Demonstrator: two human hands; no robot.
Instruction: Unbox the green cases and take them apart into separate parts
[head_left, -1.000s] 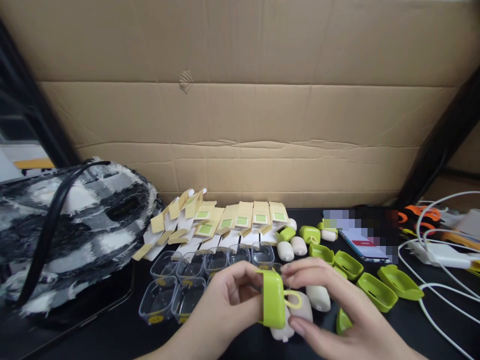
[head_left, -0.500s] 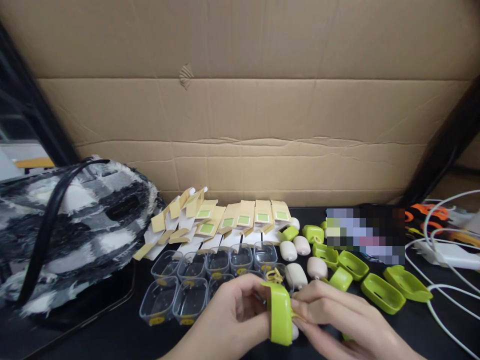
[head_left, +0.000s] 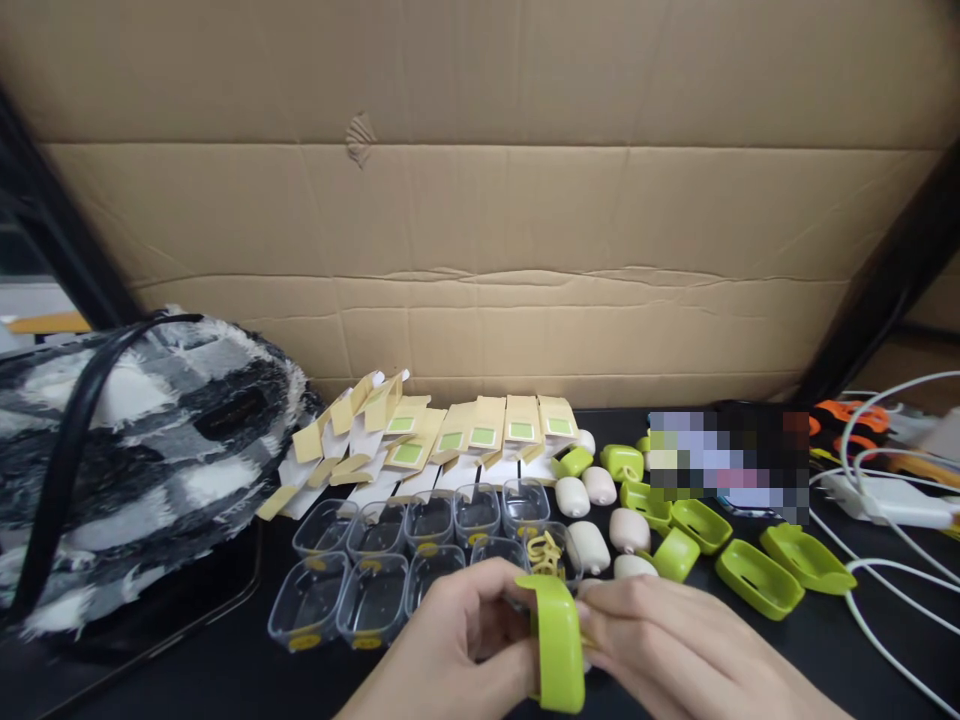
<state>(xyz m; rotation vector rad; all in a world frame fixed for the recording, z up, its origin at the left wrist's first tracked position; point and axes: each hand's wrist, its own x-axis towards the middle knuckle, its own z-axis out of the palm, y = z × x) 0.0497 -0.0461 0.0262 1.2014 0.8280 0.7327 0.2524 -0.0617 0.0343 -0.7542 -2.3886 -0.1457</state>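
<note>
My left hand is closed around a lime-green plastic shell, held on edge near the front. At the shell's right side, the closed fingers of my right hand pinch a small yellow strap, mostly hidden by the fingers. Just behind the hands, a clear plastic cup holds yellow loop-shaped pieces. Several cream rounded blocks lie beyond my right hand. More green shells are spread out to the right, some with their hollow side up.
Rows of clear cups with yellow labels stand left of centre. Folded cards with green squares lean behind them. A plaid bag occupies the left. White cables, a white adapter and orange-handled tools lie at the right.
The view has shifted slightly. The shell sits a little lower in the picture, still in my left hand, and my right fingers are closer against its side.
</note>
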